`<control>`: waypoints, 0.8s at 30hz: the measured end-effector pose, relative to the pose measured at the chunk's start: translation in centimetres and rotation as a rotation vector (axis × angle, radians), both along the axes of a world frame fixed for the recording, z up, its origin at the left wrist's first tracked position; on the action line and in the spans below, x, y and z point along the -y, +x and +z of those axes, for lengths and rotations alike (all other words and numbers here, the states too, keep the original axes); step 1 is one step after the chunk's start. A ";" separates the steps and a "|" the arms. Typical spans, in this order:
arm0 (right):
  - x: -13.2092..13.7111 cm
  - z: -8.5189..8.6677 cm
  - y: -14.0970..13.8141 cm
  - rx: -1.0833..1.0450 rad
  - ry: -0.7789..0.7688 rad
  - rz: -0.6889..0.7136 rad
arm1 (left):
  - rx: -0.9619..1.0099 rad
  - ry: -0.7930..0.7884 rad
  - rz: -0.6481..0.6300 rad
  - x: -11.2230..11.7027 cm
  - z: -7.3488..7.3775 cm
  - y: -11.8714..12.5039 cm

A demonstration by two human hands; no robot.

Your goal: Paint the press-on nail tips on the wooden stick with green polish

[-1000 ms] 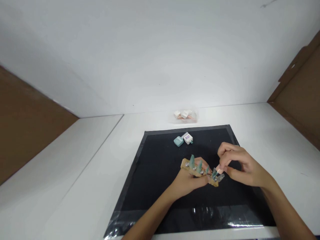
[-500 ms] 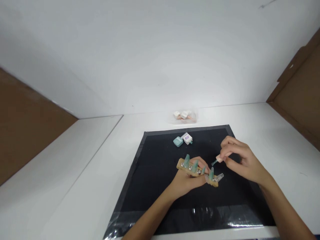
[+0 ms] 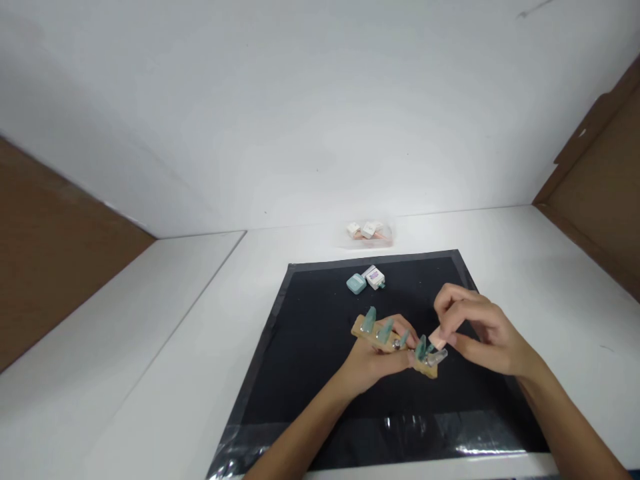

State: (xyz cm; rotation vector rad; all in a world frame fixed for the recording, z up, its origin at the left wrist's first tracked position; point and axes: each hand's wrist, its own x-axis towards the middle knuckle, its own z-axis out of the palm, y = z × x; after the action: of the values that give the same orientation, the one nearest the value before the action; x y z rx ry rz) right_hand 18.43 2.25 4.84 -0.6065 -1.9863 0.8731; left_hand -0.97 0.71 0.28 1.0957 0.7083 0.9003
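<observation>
My left hand [image 3: 373,363] is closed around a tan nail display stand [image 3: 384,342] and holds it above the black mat. Several false nails stand up from it; most, such as the leftmost false nail [image 3: 369,320], look green, while the rightmost false nail [image 3: 440,357] is clear. Between thumb and fingers, my right hand [image 3: 483,330] pinches the pink cap of a nail polish brush [image 3: 438,338]. Its green bristle end is at the green nail beside the clear one; whether they touch I cannot tell. A green square cap [image 3: 357,283] and a white nail polish bottle [image 3: 375,277] lie further back.
A black mat [image 3: 300,373] with taped edges covers the middle of the white table [image 3: 165,373]. Behind it stands a clear box [image 3: 373,242] with white and pink pieces inside. Brown panels [image 3: 55,253] flank both sides, and a white wall [image 3: 310,113] rises behind.
My right hand has brought the brush down and left, from above the stand to the green nail near its right end. The stand has tilted slightly in my left hand.
</observation>
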 end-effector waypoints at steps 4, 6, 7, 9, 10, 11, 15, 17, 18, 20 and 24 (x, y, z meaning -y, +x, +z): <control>0.0 0.0 -0.1 0.027 0.024 -0.102 | 0.055 -0.103 0.029 0.2 0.0 0.1; 0.0 0.0 -0.2 0.005 0.044 -0.134 | 0.084 -0.145 0.030 0.2 -0.1 0.1; 0.0 0.1 -0.2 -0.012 0.045 -0.117 | 0.096 -0.157 0.028 0.1 -0.1 0.1; 0.1 0.1 -0.3 -0.024 0.031 -0.061 | 0.107 -0.166 0.024 0.0 -0.1 0.2; 0.1 0.1 -0.3 -0.012 0.029 -0.046 | 0.106 -0.167 0.024 0.0 -0.1 0.2; 0.1 0.1 -0.4 0.009 0.034 -0.050 | 0.101 -0.170 0.025 0.0 -0.1 0.3; 0.2 -0.1 -0.3 0.060 0.086 -0.145 | 0.075 -0.183 0.036 -0.1 0.0 0.3; 0.2 -0.1 -0.3 0.045 0.098 -0.130 | 0.064 -0.175 0.036 -0.1 0.0 0.3; 0.2 -0.1 -0.2 0.045 0.098 -0.108 | 0.061 -0.168 0.035 -0.1 -0.1 0.3; 0.2 -0.1 -0.2 0.071 0.101 -0.087 | 0.056 -0.160 0.032 -0.1 -0.2 0.3; 0.1 0.0 -0.1 0.133 0.141 -0.191 | 0.045 -0.162 0.048 -0.1 -0.2 0.3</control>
State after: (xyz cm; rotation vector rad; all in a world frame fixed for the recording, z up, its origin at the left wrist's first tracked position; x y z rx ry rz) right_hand 18.34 2.17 4.84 -0.7751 -2.0483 0.5852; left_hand -0.65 0.82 0.06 0.9159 0.7597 0.8899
